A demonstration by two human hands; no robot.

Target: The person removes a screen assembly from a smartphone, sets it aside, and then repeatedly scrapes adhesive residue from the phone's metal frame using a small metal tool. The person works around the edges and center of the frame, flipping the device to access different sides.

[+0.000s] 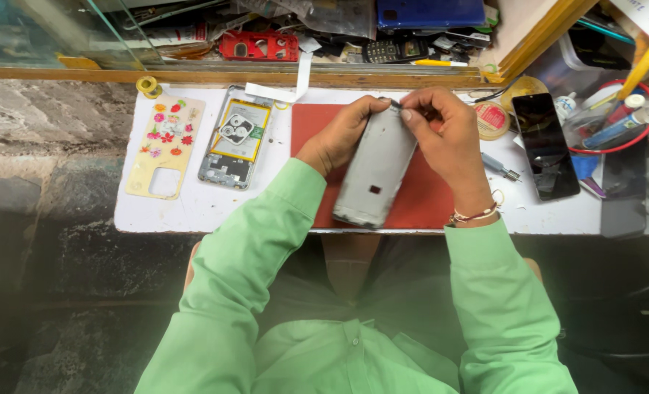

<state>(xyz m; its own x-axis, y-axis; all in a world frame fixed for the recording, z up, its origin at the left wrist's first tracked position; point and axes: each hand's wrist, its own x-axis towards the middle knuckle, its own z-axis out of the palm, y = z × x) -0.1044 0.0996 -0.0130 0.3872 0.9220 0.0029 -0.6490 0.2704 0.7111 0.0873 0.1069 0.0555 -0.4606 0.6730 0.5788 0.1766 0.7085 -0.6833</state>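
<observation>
Both hands hold a grey phone frame [375, 171] over the red mat [426, 197] on the bench [193, 208]. The left hand [339, 135] grips its side. The right hand [441, 131] pinches something tiny at its top edge. It looks like picking work there, needing careful, steady fingers. An opened phone [233, 138] lies left of the hands.

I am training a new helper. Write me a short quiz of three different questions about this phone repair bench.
1. True or false: both hands touch the grey phone frame.
2. Which lies nearest the table's left edge: A the flowered case, B the opened phone, C the black phone?
3. What colour is the mat under the frame?

Key: 1 true; the left hand and right hand meet at its top end. 2 A. 3 red.
</observation>
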